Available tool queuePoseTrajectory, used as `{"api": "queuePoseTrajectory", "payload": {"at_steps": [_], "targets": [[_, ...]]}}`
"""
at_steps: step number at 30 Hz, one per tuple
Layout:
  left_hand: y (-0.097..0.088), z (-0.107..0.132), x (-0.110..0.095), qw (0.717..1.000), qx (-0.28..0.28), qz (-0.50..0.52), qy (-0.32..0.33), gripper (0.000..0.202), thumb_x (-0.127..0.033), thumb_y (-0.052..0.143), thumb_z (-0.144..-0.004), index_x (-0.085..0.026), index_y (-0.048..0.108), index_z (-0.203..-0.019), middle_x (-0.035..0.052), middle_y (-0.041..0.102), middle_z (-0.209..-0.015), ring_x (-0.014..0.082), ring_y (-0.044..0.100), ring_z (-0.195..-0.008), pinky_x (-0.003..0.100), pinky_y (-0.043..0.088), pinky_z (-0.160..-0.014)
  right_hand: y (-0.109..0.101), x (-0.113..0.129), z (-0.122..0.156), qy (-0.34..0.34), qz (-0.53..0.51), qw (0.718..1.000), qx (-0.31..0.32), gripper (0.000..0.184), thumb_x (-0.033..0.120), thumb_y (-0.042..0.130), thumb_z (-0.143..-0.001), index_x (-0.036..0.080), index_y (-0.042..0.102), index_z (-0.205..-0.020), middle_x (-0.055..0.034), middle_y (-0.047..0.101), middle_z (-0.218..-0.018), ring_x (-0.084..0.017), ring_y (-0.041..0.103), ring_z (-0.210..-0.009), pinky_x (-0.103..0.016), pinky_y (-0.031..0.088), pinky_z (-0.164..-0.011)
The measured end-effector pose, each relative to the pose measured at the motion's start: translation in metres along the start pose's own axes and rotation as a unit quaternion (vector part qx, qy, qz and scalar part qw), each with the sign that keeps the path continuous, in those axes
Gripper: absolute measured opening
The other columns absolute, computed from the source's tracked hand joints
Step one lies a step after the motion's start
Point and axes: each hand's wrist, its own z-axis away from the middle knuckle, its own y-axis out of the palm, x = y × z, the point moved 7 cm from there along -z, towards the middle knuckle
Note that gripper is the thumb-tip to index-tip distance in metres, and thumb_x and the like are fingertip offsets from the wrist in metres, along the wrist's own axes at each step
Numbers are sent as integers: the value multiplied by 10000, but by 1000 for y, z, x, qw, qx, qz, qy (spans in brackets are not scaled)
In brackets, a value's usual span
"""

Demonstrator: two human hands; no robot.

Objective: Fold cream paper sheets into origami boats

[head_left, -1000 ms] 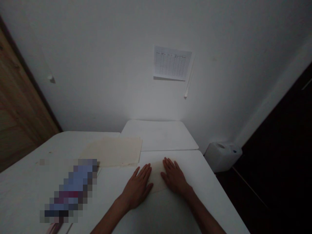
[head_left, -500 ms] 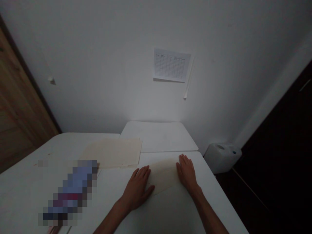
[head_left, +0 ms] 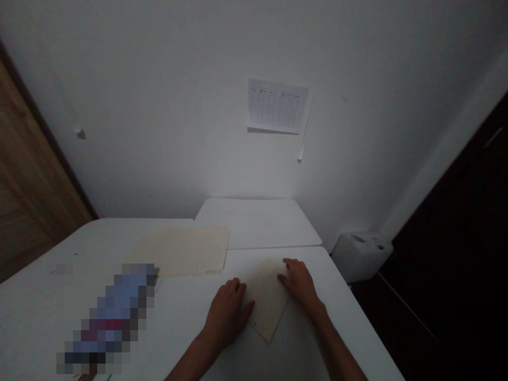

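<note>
A thin beige sheet (head_left: 268,301) lies on the white table in front of me, turned so one corner points toward me. My left hand (head_left: 228,307) rests at its left edge, fingers bent and thumb apart on the sheet. At the right edge is my right hand (head_left: 298,280), with its thumb and bent fingers apart, touching the sheet. Neither hand visibly pinches it. Farther left, a larger beige sheet or stack of sheets (head_left: 186,250) lies flat on the table.
The white table (head_left: 190,323) meets another white tabletop (head_left: 260,222) against the wall. A blurred blue patch (head_left: 115,304) covers something at left. A printed paper (head_left: 277,106) hangs on the wall. A white plastic container (head_left: 359,259) stands beyond the right edge.
The small sheet has turned, its near corner now pointing toward me. My left hand has shifted slightly right and my right hand slightly left, with fingers more bent.
</note>
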Motion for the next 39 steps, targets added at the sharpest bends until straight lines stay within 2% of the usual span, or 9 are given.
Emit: {"api": "queuePoseTrajectory", "payload": {"at_steps": [4,11,19,23,26,31,34,36,39], "targets": [[1,-5,1,1000,21,6,-3,273,-332,509,-843,-156,597,-1033,133,578,-1101,274,546,-986,388,423,-873,6,-3,-8,2,-25,999,39,457,251,614,-792,170,542,-1237,-73,646,-1014,-244,562,-969,-339,382,-921],[-2,-10,1,999,16,33,-5,215,-294,540,-807,-164,585,-973,128,562,-1118,268,534,-1032,374,445,-886,13,-6,-17,31,-59,994,88,574,216,675,-714,192,518,-1265,-103,560,-1235,-254,529,-1116,-319,366,-963],[5,-9,10,994,-6,109,-17,267,-287,559,-791,-173,582,-1032,123,569,-1146,262,542,-1063,367,449,-910,9,-10,-26,42,-105,989,99,457,201,717,-661,234,633,-1109,-42,680,-954,-220,619,-921,-302,444,-795],[-2,-15,27,977,-33,202,-52,392,-362,542,-828,-152,558,-1159,108,636,-1030,231,609,-898,349,471,-822,4,2,-26,-8,-226,968,106,368,203,692,-686,221,656,-1051,-10,680,-852,-170,623,-771,-247,444,-669],[0,-23,39,949,-10,305,-81,384,-434,557,-821,-161,628,-1081,53,675,-859,178,589,-636,288,455,-625,0,12,-28,-33,-363,923,120,350,246,703,-681,192,653,-1023,12,650,-730,-159,600,-678,-239,430,-607],[14,-28,46,851,49,512,-106,405,-535,634,-747,-137,691,-698,25,646,-627,157,559,-564,226,379,-509,-2,21,-35,-10,-450,889,88,455,345,749,-647,193,628,-1059,-14,666,-821,-194,628,-781,-275,478,-670],[17,-24,53,802,26,572,-171,422,-555,696,-675,-134,681,-690,-7,589,-536,101,455,-432,200,299,-424,4,18,-32,45,-477,877,27,551,472,714,-689,191,585,-1145,-46,683,-882,-209,639,-780,-300,497,-651],[15,-21,57,783,-3,585,-213,432,-567,727,-625,-142,653,-642,-48,495,-443,73,363,-368,188,234,-381,19,22,-24,64,-538,838,68,580,549,701,-691,185,585,-1127,-60,697,-888,-224,652,-770,-315,508,-632],[8,-19,59,764,-32,597,-242,445,-577,754,-572,-154,622,-612,-78,418,-386,62,319,-337,179,198,-353,36,19,-12,97,-566,814,88,550,605,731,-639,167,647,-959,-70,707,-799,-240,659,-706,-335,519,-594]]}}
